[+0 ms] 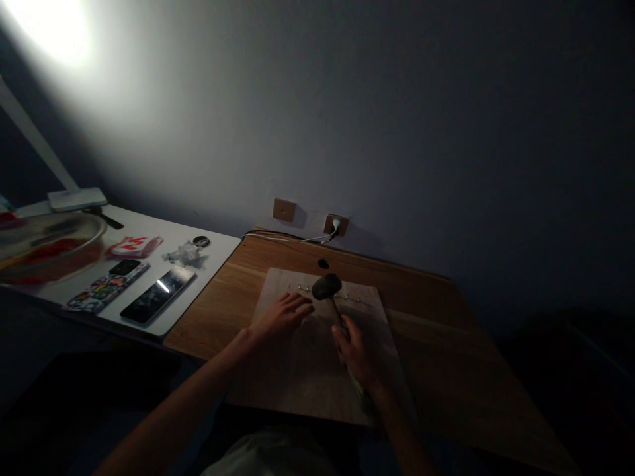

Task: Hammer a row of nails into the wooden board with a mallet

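Note:
A rubber mallet (pixel 326 286) with a dark head and a pale handle is gripped in my right hand (pixel 356 350), fingers wrapped round the handle. Its head is over the upper part of a flat wooden board (pixel 297 383). Small metal pieces like nails or hooks (pixel 353 299) stand in a row along that part of the board, some hidden behind the mallet head. My left hand (pixel 282 316) lies over the board left of the mallet, fingers stretched out near the left end of the row. I make out nothing in it.
The board lies on a brown wooden desk (pixel 441 330). On the white table (pixel 223 248) to the left are phones (pixel 159 295), a crumpled clear wrapper (pixel 184 254), a red-and-white packet (pixel 133 246), a plastic tub (pixel 84 246) and a lamp base (pixel 77 198). A cable (pixel 292 238) runs to a wall socket (pixel 342 225).

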{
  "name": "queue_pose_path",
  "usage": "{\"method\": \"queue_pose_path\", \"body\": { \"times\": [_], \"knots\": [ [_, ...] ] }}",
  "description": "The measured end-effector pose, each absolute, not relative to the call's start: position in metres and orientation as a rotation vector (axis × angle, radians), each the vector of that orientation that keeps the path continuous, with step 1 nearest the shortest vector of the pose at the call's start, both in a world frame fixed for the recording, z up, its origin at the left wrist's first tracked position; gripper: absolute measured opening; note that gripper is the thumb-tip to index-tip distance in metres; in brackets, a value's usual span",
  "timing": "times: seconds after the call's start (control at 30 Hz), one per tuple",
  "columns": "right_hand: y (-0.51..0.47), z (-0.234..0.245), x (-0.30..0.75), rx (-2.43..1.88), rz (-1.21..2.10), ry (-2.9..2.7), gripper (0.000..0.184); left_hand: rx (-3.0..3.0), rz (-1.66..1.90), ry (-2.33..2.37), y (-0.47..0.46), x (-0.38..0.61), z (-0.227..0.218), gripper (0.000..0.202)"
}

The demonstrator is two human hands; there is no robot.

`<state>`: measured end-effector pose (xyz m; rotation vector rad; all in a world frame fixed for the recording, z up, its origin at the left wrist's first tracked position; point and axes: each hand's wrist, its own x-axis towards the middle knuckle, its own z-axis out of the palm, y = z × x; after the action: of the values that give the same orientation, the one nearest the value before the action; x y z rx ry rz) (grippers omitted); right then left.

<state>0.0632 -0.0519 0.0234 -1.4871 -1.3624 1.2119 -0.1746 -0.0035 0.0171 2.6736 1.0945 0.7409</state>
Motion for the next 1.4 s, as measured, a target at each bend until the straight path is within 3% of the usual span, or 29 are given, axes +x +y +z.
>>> {"method": "queue_pose_path", "body": {
  "times": [0.1,0.3,0.43,0.63,0.9,1.1,1.4],
  "knots": [
    [-0.065,0.017,0.074,-1.487,1.229,-1.304,0.062,2.769,0.489,0.780,-0.030,-0.164,0.027,0.035],
    [-0.073,0.018,0.072,-1.509,1.225,-1.111,0.072,2.926,0.359,0.690,-0.036,-0.156,0.031,0.028],
    [-0.072,0.017,0.073,-1.462,1.270,-1.119,0.069,2.794,0.597,0.854,-0.016,-0.166,0.026,0.029],
    [-0.071,0.011,0.078,-1.459,1.251,-1.146,0.059,2.072,1.158,1.580,0.040,-0.189,0.018,0.022],
    [-0.072,0.009,0.079,-1.478,1.259,-1.176,0.057,2.062,1.011,1.706,0.050,-0.196,0.008,0.031],
    [-0.071,0.007,0.079,-1.471,1.250,-1.204,0.052,2.042,0.994,1.720,0.053,-0.194,0.005,0.026],
    [-0.063,0.009,0.069,-1.483,1.242,-1.231,0.068,2.081,1.026,1.593,0.056,-0.195,0.004,0.022]
  ]
}}
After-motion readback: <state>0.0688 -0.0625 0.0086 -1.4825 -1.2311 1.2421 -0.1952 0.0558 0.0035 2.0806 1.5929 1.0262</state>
